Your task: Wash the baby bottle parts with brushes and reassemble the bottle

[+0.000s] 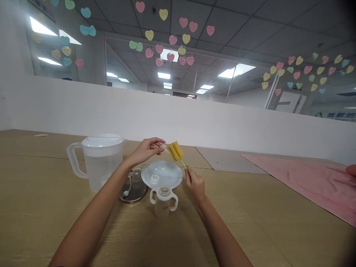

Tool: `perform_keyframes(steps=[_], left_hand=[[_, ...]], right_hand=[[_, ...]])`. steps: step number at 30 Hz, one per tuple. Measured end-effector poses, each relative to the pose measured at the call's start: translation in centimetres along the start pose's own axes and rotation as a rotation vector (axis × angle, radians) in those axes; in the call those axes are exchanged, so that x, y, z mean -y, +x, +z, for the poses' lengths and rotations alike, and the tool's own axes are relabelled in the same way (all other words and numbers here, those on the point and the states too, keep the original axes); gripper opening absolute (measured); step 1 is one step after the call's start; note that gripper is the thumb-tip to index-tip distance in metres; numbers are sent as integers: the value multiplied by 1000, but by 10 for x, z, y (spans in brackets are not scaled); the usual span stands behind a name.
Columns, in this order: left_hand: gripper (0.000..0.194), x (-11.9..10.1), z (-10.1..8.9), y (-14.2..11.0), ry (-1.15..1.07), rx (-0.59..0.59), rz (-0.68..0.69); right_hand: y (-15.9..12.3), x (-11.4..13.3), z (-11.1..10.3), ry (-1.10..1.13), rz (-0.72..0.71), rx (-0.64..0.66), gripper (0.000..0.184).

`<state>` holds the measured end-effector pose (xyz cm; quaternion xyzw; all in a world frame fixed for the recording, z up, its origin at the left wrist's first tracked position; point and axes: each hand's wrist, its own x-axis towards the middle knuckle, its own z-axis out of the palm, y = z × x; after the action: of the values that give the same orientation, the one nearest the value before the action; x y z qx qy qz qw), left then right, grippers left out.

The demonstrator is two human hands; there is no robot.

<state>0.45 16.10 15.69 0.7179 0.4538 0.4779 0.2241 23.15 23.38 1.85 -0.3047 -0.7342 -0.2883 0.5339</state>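
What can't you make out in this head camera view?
Head view:
- Small clear piece: pinched by the left hand, too small to identify.
- Brush handle: lower end hidden by the right hand.
- Red marking on the bottle: too small to read.
- Metal tray: partly behind the left forearm; the parts on it are unclear.
- Another person's hand: cut off by the right edge.

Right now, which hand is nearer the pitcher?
Left. The left hand is raised to the pitcher's right, apart from it. The right hand is farther away, on the far side of the plate from the pitcher.
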Motion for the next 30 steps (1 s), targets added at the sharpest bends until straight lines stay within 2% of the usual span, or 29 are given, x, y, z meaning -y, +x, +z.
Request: perform_keyframes(steps=[3, 5, 10, 13, 15, 20, 24, 27, 30], left_hand=[[43, 2, 5, 1, -34, -8, 69], [39, 6, 9, 3, 36, -25, 104], [30, 9, 11, 5, 390, -253, 198], [31, 10, 8, 5, 449, -303, 193], [33, 12, 7, 6, 468, -261, 184], [36, 14, 7, 5, 491, -10, 129], [29, 8, 1, -1, 549, 11, 74], [26, 4, -10, -7, 624, 79, -15], [24, 8, -22, -10, 703, 215, -174]], right_hand=[[1, 1, -1, -4, -38, 48, 26], [2, 3, -2, -1, -76, 69, 27], [2, 4, -2, -13, -114, 54, 26], [1, 2, -2, 8, -107, 33, 26], [0, 2, -2, 27, -85, 1, 25], [0, 2, -1, 4, -26, -4, 27], [1, 0, 1, -43, 41, -28, 29], [0, -2, 1, -63, 89, -64, 29], [0, -3, 2, -57, 89, -67, 29]])
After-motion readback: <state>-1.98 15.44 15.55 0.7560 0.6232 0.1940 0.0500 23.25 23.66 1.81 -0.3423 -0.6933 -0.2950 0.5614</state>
